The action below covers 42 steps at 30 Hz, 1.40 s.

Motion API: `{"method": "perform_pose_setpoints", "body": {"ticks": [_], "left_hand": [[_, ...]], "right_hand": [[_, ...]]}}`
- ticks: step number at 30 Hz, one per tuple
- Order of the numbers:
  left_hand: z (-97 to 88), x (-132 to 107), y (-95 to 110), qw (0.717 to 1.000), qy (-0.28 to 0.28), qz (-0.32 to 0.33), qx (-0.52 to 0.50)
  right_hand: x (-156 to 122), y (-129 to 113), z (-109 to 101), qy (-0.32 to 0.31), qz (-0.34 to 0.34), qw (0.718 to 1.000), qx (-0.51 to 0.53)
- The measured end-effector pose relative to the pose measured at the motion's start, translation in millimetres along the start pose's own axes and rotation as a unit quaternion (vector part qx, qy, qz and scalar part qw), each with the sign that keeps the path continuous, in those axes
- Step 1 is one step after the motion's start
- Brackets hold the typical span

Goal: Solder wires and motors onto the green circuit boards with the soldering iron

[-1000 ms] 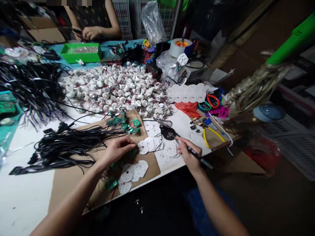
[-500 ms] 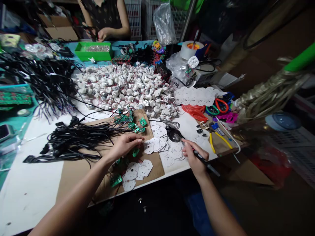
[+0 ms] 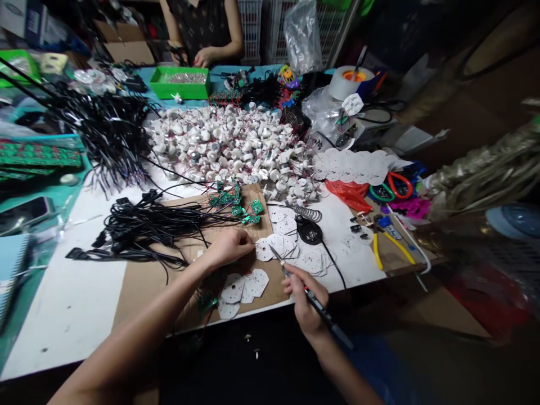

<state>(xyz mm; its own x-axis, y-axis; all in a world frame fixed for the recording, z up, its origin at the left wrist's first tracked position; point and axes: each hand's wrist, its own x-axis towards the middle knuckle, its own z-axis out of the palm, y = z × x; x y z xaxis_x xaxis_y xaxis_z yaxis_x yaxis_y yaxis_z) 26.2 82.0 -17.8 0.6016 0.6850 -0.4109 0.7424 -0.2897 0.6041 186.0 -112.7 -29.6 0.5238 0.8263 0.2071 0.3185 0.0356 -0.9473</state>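
Observation:
My right hand (image 3: 307, 298) grips a soldering iron (image 3: 320, 309) with a dark handle, its tip pointing up and left over a fan of white round cards (image 3: 287, 246). Just left of that tip, my left hand (image 3: 231, 246) is closed in a pinch above the cardboard sheet (image 3: 248, 264); whatever its fingers hold is too small to make out. A black round stand with a wire coil (image 3: 309, 230) sits behind the iron. More white cards (image 3: 253, 284) lie below my left hand, and small green circuit boards (image 3: 255, 207) rest beyond it.
Black cables (image 3: 147, 225) lie on the left of the cardboard. A heap of white motor-like parts (image 3: 228, 146) spreads behind. Yellow-handled pliers (image 3: 394, 247) and red-handled scissors (image 3: 400, 185) are at right. Across the table, a person (image 3: 206, 34) works by a green tray (image 3: 158, 87).
My right hand has brought the soldering iron left and down from the black stand to the white cards near my left hand. The whole view has shifted, so things appear further right.

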Motion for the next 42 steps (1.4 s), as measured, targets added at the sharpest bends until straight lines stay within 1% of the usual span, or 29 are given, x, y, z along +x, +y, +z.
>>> {"method": "perform_pose_setpoints", "body": {"ticks": [3,6,14,17,22,26,33,39,42], "left_hand": [[-0.8,-2,1,1.0,0.0,0.01,0.027],[-1.3,-2,-1,0.999,-0.004,0.009,0.036],[-2.6,0,-3,1.0,-0.015,0.009,0.023],[-1.7,1,-3,1.0,-0.012,0.008,0.025],[0.8,2,-6,1.0,-0.005,0.015,0.026],[0.4,2,-4,0.999,-0.005,0.005,0.031],[0.8,2,-5,1.0,-0.002,0.008,0.029],[1.2,2,-5,1.0,-0.007,0.003,0.014],[-0.2,1,-4,1.0,-0.007,0.003,0.006]], "right_hand": [[-5,1,13,-0.013,-0.006,1.0,0.001],[-4,3,18,-0.023,-0.01,1.0,-0.009],[-6,11,19,-0.033,-0.023,0.999,-0.024],[-7,13,20,-0.044,-0.021,0.998,-0.03],[-7,15,20,-0.058,-0.037,0.997,-0.036],[-9,18,21,-0.061,-0.042,0.996,-0.049],[-13,23,21,-0.073,-0.102,0.99,-0.07],[-10,21,20,-0.049,-0.041,0.997,-0.037],[-7,18,20,-0.046,-0.035,0.998,-0.028]]}}
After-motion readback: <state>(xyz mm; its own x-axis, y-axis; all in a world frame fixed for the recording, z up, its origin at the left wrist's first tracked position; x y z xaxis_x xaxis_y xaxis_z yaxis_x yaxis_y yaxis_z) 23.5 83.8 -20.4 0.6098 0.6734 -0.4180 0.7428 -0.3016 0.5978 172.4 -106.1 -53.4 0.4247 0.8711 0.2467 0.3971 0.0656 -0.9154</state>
